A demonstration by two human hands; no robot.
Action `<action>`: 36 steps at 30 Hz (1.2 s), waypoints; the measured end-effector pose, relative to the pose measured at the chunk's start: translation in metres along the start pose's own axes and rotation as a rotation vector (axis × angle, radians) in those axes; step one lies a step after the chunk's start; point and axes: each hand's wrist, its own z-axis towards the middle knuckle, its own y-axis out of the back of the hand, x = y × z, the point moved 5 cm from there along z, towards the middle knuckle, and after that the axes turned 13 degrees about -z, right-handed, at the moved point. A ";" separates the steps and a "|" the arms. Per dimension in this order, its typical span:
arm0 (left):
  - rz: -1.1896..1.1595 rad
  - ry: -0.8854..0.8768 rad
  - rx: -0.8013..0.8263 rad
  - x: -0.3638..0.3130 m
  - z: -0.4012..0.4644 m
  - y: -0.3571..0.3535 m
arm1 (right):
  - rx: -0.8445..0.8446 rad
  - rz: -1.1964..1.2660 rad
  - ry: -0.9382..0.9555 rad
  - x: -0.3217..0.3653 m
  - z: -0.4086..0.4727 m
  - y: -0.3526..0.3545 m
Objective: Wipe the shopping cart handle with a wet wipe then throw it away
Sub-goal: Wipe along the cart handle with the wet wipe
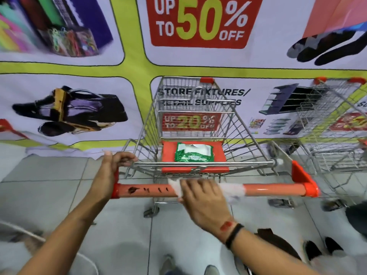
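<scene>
A metal shopping cart (234, 124) stands in front of me with an orange handle (274, 189) running left to right. Dark marks (137, 189) show on the handle's left part. My right hand (200, 197) presses a white wet wipe (175, 186) around the middle of the handle; the wipe sticks out on both sides of the hand and looks blurred. My left hand (115, 165) grips the cart's wire frame at the left corner, above the handle's left end. A green wet wipe pack (193, 152) lies on the cart's red child seat flap (168, 151).
A second wire cart (337, 120) stands to the right, close beside mine. A large printed sale banner (79, 108) covers the wall right behind the carts. Grey floor tiles (45, 175) lie below. Shoes and feet (315, 251) of people show at the lower right.
</scene>
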 end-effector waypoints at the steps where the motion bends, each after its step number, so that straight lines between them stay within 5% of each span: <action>1: -0.007 -0.007 -0.001 -0.001 0.000 -0.001 | -0.023 0.003 0.029 0.022 0.014 0.004; 7: -0.108 0.013 0.017 0.000 0.000 0.007 | -0.027 0.008 0.158 0.092 0.063 0.025; 15: 0.108 -0.027 0.036 0.005 -0.003 0.014 | 0.035 -0.092 0.113 0.010 0.008 0.004; 24: 0.016 0.019 0.057 0.003 -0.002 0.011 | 0.174 0.089 0.084 0.101 0.083 0.031; 28: 0.067 0.005 0.061 0.005 -0.005 0.011 | 0.318 0.269 0.121 0.075 0.076 0.026; 32: 0.150 -0.015 0.043 0.006 -0.005 0.013 | 0.316 0.183 -0.031 0.024 0.050 0.025; 36: 0.106 -0.013 0.061 0.005 -0.005 0.012 | 0.272 0.173 -0.061 0.045 0.056 0.027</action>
